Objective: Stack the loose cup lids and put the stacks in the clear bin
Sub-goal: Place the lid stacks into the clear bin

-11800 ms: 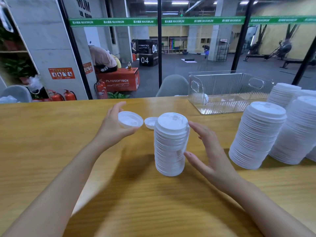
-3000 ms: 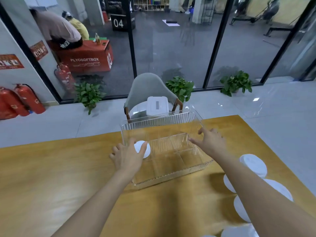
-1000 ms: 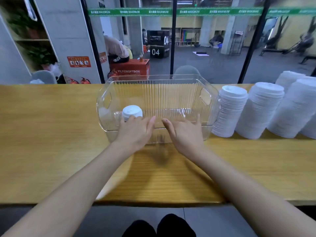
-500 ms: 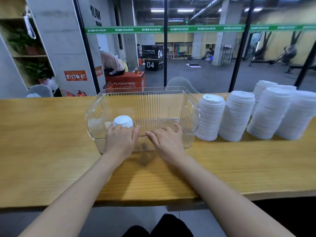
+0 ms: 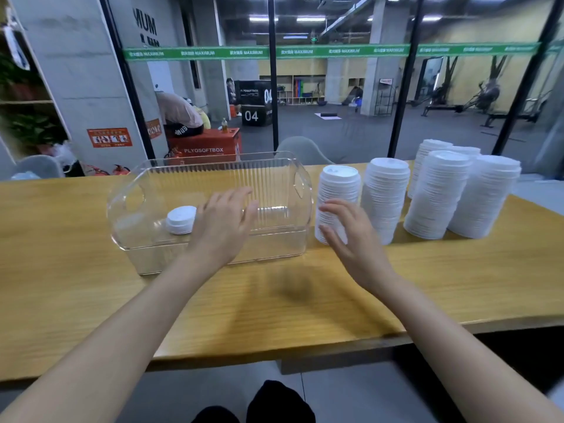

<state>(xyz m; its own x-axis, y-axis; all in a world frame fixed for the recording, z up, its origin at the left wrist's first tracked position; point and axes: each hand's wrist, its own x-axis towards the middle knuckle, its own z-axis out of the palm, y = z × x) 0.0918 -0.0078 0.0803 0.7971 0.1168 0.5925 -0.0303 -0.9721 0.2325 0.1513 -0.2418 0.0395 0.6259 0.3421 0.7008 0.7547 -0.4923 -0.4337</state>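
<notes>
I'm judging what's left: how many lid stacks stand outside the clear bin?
6: nearest stack beside the bin, by the right hand; second stack alongside; two front stacks farther right; two back stacks partly hidden behind. More may be hidden.

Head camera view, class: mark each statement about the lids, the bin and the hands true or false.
1. The clear bin stands on the wooden table. True.
2. The bin is packed with lids up to its rim. False: it holds only one short stack of lids, near its left end.
3. The tall lid stacks stand on the table to the right of the bin. True.
4. The left hand grips a lid. False: its fingers are spread and hold nothing.
5. The right hand is at the tall stack farthest from the bin. False: it is open in front of the nearest stack, right beside the bin.
</notes>
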